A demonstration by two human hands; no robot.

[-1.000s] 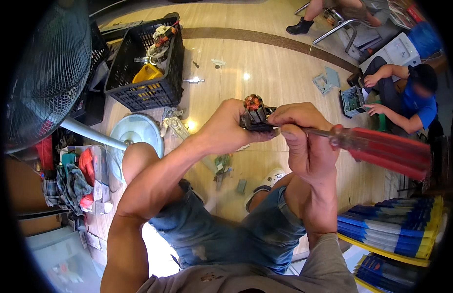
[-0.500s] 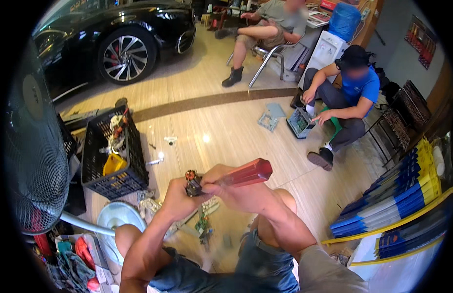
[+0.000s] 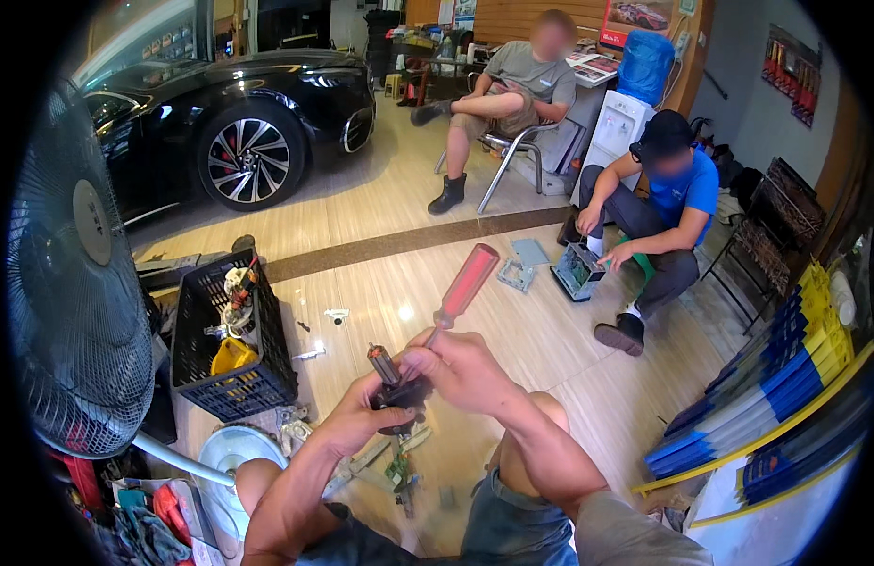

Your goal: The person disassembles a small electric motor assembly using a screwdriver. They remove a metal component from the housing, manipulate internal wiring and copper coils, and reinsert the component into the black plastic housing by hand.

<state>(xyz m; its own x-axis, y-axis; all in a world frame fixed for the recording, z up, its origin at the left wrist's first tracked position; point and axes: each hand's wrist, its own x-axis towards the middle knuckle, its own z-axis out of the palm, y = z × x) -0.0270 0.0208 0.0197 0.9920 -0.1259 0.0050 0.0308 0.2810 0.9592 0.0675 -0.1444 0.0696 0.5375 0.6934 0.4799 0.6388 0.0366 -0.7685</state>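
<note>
**Two-handed handling of a dark motor part (image 3: 400, 392), seen from the wearer's head**

The left grip (image 3: 357, 418) was closed around the dark motor part, its thumb lying across the lower body; the metallic cylinder pointed upward, with a trace of orange at its top. The right grip (image 3: 465, 371) was clenched on a red-handled screwdriver (image 3: 468, 283). The handle slanted up and to the right, while the shaft ran down and leftward to the dark motor part. The tip was hidden, so its exact contact could not be told. The dark motor part was thus suspended over the tiled floor (image 3: 588, 401), ahead of the wearer's knees.

Below the hands, a green circuit board (image 3: 396, 470) lay among pale metal pieces. To the left stood a black plastic crate (image 3: 234, 391) containing a yellow part (image 3: 231, 356) and other components; nearer the left rim were a standing fan (image 3: 83, 274) and its round, pale base (image 3: 237, 464).

Farther off, a co-worker (image 3: 687, 193) in a blue shirt sat low, hands at an opened grey box (image 3: 577, 272), with flat grey pieces (image 3: 523, 262) beside it. Another person (image 3: 527, 85) sat cross-legged on a metal-framed chair. A black car (image 3: 239, 94) occupied the upper left, a white water dispenser (image 3: 611, 132) the upper right, and a rack of blue-and-yellow packages (image 3: 748, 410) the right side.
</note>
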